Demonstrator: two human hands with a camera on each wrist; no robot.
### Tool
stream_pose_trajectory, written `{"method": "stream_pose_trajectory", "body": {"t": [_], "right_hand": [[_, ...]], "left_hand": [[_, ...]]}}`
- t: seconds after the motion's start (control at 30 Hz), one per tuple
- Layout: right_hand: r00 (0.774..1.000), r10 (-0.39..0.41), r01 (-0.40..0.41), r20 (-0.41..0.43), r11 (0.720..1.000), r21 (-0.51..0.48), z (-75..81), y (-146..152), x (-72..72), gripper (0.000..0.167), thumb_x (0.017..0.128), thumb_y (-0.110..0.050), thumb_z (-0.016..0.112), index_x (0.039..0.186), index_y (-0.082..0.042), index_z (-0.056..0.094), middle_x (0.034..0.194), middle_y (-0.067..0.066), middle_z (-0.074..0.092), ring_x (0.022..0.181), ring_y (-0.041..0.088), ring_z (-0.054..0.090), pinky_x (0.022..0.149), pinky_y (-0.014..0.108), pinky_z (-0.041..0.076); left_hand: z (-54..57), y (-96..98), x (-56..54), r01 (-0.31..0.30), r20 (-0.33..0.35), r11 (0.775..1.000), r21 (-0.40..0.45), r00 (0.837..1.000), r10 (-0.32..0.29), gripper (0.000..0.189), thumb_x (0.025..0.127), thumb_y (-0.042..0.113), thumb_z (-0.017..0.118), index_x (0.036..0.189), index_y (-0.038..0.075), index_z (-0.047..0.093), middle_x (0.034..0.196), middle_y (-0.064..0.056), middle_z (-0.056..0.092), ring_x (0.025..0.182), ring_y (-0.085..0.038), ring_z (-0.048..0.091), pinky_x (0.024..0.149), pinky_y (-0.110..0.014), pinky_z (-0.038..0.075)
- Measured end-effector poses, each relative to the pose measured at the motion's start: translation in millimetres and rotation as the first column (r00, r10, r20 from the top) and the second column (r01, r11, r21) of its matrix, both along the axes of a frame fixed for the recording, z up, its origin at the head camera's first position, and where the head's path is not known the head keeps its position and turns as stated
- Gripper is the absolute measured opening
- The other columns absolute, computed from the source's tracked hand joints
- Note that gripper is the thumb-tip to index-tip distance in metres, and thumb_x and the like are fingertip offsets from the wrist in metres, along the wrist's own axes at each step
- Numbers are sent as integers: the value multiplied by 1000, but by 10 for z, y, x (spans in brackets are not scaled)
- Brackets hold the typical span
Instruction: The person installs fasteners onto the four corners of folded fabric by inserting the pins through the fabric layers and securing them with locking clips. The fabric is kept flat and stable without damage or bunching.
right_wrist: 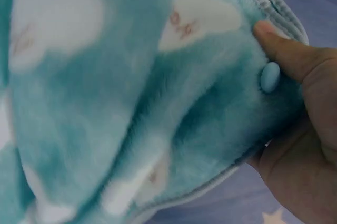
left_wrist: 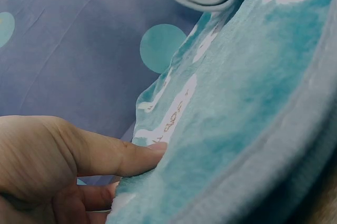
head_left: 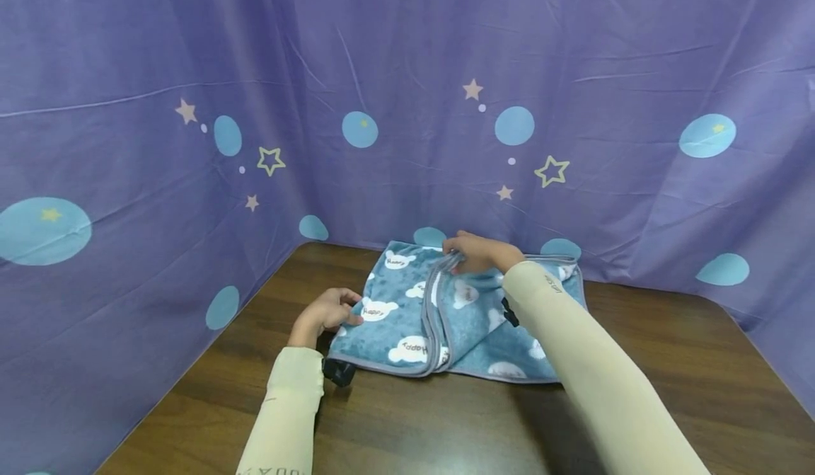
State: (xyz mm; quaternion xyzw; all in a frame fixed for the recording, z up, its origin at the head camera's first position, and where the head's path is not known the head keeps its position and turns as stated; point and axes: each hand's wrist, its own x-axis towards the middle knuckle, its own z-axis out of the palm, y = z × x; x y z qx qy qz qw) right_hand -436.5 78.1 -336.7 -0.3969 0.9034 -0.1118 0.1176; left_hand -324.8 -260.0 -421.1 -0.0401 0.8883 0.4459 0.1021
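Observation:
A teal plush blanket (head_left: pixel 395 319) with white bear heads and grey edging lies folded in layers on the table. My left hand (head_left: pixel 327 313) holds its left edge; in the left wrist view the thumb (left_wrist: pixel 131 156) rests on top and the other fingers go underneath. With my right hand (head_left: pixel 477 252) I grip the grey-edged upper layers near the back, lifted off the rest. In the right wrist view the thumb (right_wrist: pixel 287 50) presses on the blanket corner (right_wrist: pixel 231 71) beside a small light-blue button (right_wrist: pixel 270 77). The fingers under that corner are mostly hidden.
The brown wooden table (head_left: pixel 407 425) extends in front and to both sides. A purple curtain (head_left: pixel 407 107) with stars and blue balloon shapes hangs along the back and left edges. Dark wrist devices (head_left: pixel 339 372) sit below both hands.

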Motion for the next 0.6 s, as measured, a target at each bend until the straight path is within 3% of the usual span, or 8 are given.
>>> {"method": "stream_pose_trajectory", "body": {"t": [0.17, 0.3, 0.6], "right_hand": [[1000, 24, -24, -3, 1000, 17, 126, 141, 164, 22, 100, -22, 69, 119, -19, 59, 127, 10, 51, 115, 25, 53, 91, 44, 49], [998, 57, -57, -15, 998, 26, 236, 296, 347, 19, 100, -21, 69, 115, -18, 58, 115, 6, 48, 99, 21, 49, 83, 40, 47], [993, 106, -105, -59, 994, 15, 418, 784, 761, 31, 99, -16, 70, 129, -16, 66, 123, 3, 54, 113, 21, 56, 93, 42, 51]], "left_hand": [[-26, -3, 11, 3, 0, 1000, -1, 1000, -3, 48, 85, 4, 80, 130, 0, 62, 119, -17, 60, 107, -28, 57, 79, -42, 56], [-18, -1, 15, 2, 0, 1000, 3, 1000, -2, 48, 85, 4, 80, 129, -1, 62, 116, -16, 60, 105, -29, 57, 81, -43, 56], [1, 11, 3, 6, 3, 1000, 2, 1000, -6, 50, 85, 4, 80, 130, -1, 61, 116, -17, 60, 104, -29, 58, 81, -43, 56]]}}
